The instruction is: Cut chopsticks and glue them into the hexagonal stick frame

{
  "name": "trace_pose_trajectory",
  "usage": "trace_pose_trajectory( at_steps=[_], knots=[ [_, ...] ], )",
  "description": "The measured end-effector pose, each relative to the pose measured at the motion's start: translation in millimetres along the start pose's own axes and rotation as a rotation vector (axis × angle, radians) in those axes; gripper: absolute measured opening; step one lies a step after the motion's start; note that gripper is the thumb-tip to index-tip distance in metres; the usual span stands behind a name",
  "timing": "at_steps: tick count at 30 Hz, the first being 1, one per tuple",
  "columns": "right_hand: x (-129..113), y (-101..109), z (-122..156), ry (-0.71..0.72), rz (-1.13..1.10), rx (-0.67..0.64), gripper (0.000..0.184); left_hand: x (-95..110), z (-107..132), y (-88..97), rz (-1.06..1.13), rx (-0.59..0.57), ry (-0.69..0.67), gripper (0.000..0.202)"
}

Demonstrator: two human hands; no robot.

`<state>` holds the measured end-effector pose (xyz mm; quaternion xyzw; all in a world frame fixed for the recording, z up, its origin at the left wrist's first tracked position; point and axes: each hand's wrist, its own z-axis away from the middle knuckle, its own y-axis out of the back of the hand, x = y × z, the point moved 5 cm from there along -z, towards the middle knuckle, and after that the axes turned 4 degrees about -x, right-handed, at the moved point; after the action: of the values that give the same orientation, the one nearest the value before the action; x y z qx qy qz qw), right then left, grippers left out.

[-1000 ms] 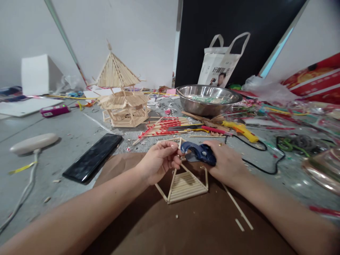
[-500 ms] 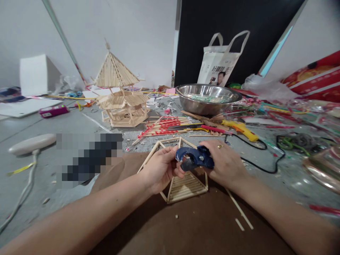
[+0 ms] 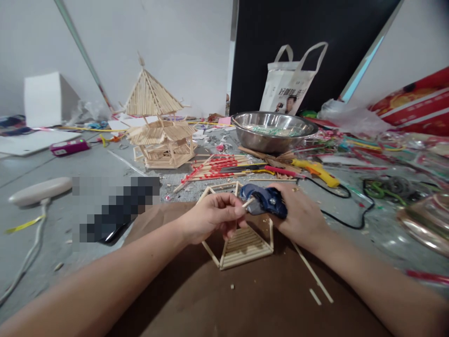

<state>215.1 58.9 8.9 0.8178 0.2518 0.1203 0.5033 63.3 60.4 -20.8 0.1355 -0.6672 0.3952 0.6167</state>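
Note:
My left hand (image 3: 217, 216) pinches a thin wooden stick (image 3: 249, 202) between thumb and fingertips. The stick's far end lies in the jaws of a blue pipe cutter (image 3: 271, 202). Wrapped around the cutter's handles is my right hand (image 3: 301, 213). Below both hands a stick frame (image 3: 212, 255) rests on the brown board (image 3: 196, 299), partly hidden by my left hand. One section of it is filled with a panel of parallel sticks (image 3: 247, 248). A long loose stick (image 3: 312, 271) and a short cut piece (image 3: 315, 296) lie at the right.
A stick pagoda model (image 3: 157, 135) stands behind on the floor. Red-wrapped stick bundles (image 3: 217, 168), a yellow glue gun (image 3: 317, 172) with a black cord and a steel basin (image 3: 273, 133) are beyond the board. A white power cable (image 3: 35, 252) runs at the left.
The stick in my left fingers has come into the cutter's jaws, where no stick was visible before. The cutter has shifted slightly right and its jaws look more closed.

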Motion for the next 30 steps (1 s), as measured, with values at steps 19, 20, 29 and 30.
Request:
trace_pose_trajectory(
  at_steps=[19, 20, 29, 30],
  knots=[
    [-6, -5, -1, 0.01, -0.007, -0.103, 0.037, 23, 6, -1.5, -1.152, 0.176, -0.262, 0.012],
    [-7, -5, -1, 0.008, -0.006, -0.111, 0.037, 22, 6, -1.7, -1.162, 0.173, -0.266, 0.013],
    [-7, -6, 0, 0.006, 0.016, -0.121, 0.041, 23, 6, -3.0, -1.215, 0.189, -0.263, 0.015],
    [-7, -6, 1, 0.004, 0.021, -0.122, 0.041, 23, 6, -3.2, -1.219, 0.187, -0.265, 0.015]
  ],
)
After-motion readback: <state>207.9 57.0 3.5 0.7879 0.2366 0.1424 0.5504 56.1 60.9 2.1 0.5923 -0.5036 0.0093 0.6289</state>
